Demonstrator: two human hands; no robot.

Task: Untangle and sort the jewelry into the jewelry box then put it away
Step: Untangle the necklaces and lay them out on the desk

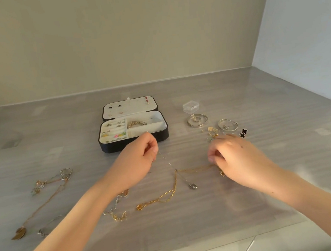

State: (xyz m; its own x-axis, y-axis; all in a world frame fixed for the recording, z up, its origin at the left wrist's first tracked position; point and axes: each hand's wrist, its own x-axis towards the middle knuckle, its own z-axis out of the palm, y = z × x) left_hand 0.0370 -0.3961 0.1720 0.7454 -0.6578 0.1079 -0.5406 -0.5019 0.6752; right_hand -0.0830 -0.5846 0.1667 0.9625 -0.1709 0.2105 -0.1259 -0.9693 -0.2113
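An open black jewelry box [108, 148] with white compartments stands mid-table, holding rings, beads and a pearl bracelet. In front of it my left hand [141, 156] pinches a thin silver chain [166, 161] that runs down to a small silver pendant [192, 186]. My right hand [232, 156] pinches one end of a gold chain [170, 195]. The two chains cross at a knot [175, 170] between my hands, and the gold chain's other end lies on the table.
More tangled necklaces [50, 190] lie at the left, and a gold and silver bracelet [117, 213] near my left forearm. At the right are two bangles [197, 119], a clear plastic case [191, 106], small earrings and black clover studs [243, 133]. Walls close the back and right.
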